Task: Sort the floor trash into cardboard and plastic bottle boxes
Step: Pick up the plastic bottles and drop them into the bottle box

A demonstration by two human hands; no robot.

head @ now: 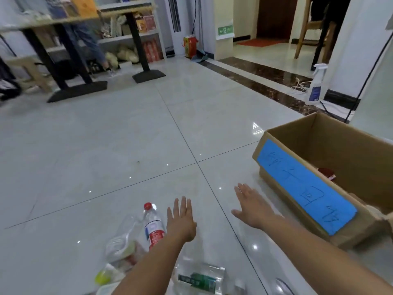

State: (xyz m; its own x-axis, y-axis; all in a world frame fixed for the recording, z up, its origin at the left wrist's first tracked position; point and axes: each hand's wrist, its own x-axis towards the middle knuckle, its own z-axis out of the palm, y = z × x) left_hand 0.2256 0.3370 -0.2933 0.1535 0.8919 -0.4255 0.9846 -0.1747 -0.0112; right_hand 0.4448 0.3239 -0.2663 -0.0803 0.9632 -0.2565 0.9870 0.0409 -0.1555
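My left hand point(180, 222) is stretched out flat over the floor, fingers straight, holding nothing. Just left of it lies a clear plastic bottle with a red cap and red label point(152, 225). More clear plastic trash point(120, 241) and a bottle with a green label point(201, 279) lie near my left forearm. My right hand point(252, 206) is also open and empty, hovering left of a cardboard box point(350, 228) with a blue handwritten label point(306, 188). Something red point(326, 172) lies inside the box.
A white spray bottle point(316, 85) stands by the wall at the right. Black table bases point(78, 91) and shelves stand at the back left, with a person's legs point(91, 41) behind them. A wooden chair point(314, 28) is in the far room.
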